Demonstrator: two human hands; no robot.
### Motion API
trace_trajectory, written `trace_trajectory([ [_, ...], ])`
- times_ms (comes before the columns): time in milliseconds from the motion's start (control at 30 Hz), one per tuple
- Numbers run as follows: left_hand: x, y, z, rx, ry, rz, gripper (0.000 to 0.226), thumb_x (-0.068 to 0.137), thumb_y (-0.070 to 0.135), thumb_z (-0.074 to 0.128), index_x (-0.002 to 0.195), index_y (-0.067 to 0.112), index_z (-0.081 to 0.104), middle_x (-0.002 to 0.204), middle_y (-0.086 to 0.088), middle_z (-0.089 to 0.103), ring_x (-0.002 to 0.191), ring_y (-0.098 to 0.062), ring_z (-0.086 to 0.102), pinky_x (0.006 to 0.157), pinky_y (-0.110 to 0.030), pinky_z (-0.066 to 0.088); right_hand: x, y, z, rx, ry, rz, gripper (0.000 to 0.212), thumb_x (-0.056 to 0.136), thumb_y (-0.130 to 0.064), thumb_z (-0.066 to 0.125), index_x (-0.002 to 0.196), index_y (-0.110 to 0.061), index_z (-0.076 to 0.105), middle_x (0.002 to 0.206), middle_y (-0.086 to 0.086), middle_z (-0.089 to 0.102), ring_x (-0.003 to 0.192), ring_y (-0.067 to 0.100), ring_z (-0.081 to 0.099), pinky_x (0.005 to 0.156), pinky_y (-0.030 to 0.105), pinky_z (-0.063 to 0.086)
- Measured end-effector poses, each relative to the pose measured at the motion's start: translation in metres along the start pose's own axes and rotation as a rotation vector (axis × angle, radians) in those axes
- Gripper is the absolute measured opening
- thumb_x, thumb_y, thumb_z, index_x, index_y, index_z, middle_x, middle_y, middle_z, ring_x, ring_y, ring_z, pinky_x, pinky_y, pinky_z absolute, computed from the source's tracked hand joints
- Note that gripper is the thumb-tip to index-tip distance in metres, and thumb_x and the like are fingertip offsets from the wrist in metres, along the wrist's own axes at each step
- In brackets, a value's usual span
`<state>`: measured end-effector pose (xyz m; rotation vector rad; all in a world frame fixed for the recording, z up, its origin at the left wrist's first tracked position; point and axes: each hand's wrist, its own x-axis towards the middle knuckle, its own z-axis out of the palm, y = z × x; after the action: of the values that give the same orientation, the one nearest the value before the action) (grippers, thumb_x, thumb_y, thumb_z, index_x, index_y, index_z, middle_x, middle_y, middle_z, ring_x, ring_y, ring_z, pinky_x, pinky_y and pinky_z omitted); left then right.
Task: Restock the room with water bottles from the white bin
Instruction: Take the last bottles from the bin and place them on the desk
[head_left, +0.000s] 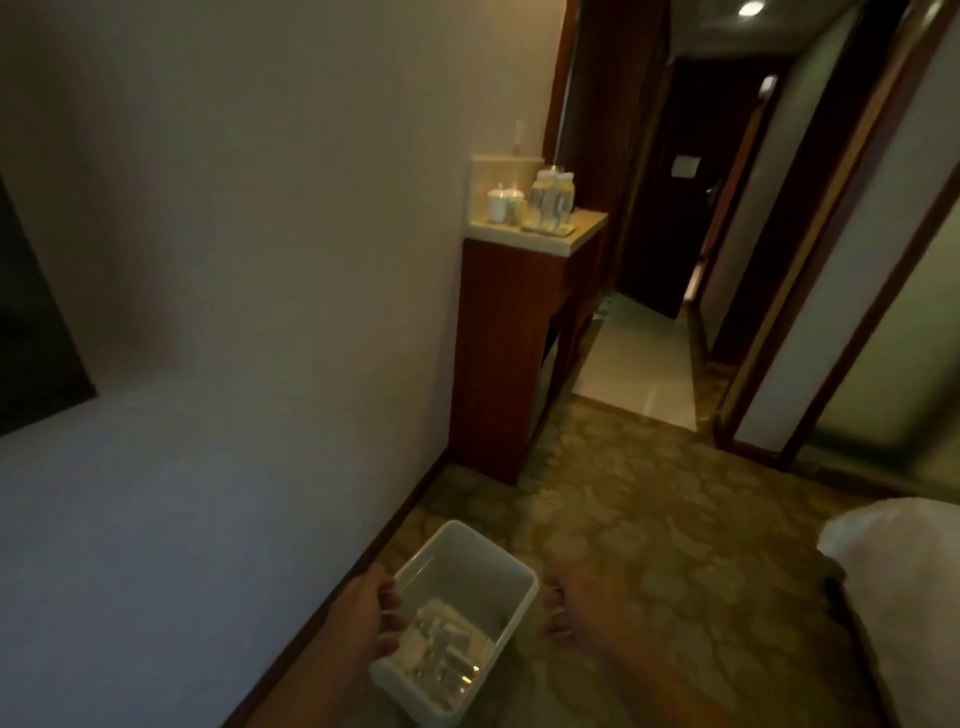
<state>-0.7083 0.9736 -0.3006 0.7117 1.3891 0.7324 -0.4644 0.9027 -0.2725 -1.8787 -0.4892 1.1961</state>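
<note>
At the bottom of the frame, 2 hands are flanking the white bin (511, 571): left hand (363, 618) touching its rim, right hand (582, 608) beside it, fingers relaxed. Water bottles (441, 649) are lying inside. Next, probably gripping 1 for the worktop (582, 228) at upper centre.

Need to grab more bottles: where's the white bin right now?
In the head view, the white bin sits on the carpet at bottom centre, between both hands, beside the wall's baseboard.
</note>
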Motion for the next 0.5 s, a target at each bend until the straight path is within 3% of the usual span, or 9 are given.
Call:
trace_trajectory([
  [167, 0.092, -0.016, 0.038, -0.073, 0.102, -0.103, 0.027, 0.102, 0.025, 0.047, 0.093, 0.002, 0.058, 0.083, -0.018, 0.056, 0.068, -0.028, 0.056, 0.058, -0.035, 0.047, 0.122, 0.012, 0.02, -0.101, -0.089, 0.025, 0.033, 0.101, -0.035, 0.045, 0.099, -0.007, 0.063, 0.081, 0.01, 0.059, 0.068, 0.022, 0.058, 0.051, 0.026, 0.046],
  [300, 0.164, -0.042, 0.061, -0.127, 0.172, -0.173, 0.021, 0.099, 0.018, 0.047, 0.083, 0.009, 0.056, 0.07, -0.011, 0.053, 0.062, -0.023, 0.052, 0.058, -0.032, 0.042, 0.212, 0.021, 0.051, -0.199, -0.146, 0.104, 0.029, 0.101, -0.031, 0.047, 0.093, -0.006, 0.061, 0.079, 0.01, 0.055, 0.06, 0.02, 0.054, 0.047, 0.023, 0.044],
  [500, 0.311, -0.104, 0.075, -0.156, 0.211, -0.356, 0.019, 0.097, 0.022, 0.052, 0.089, 0.007, 0.061, 0.069, -0.01, 0.058, 0.065, -0.024, 0.059, 0.057, -0.03, 0.046, 0.363, 0.066, 0.116, -0.376, -0.238, 0.183, 0.031, 0.102, -0.037, 0.047, 0.091, -0.011, 0.06, 0.074, 0.006, 0.051, 0.06, 0.018, 0.049, 0.048, 0.022, 0.039],
])
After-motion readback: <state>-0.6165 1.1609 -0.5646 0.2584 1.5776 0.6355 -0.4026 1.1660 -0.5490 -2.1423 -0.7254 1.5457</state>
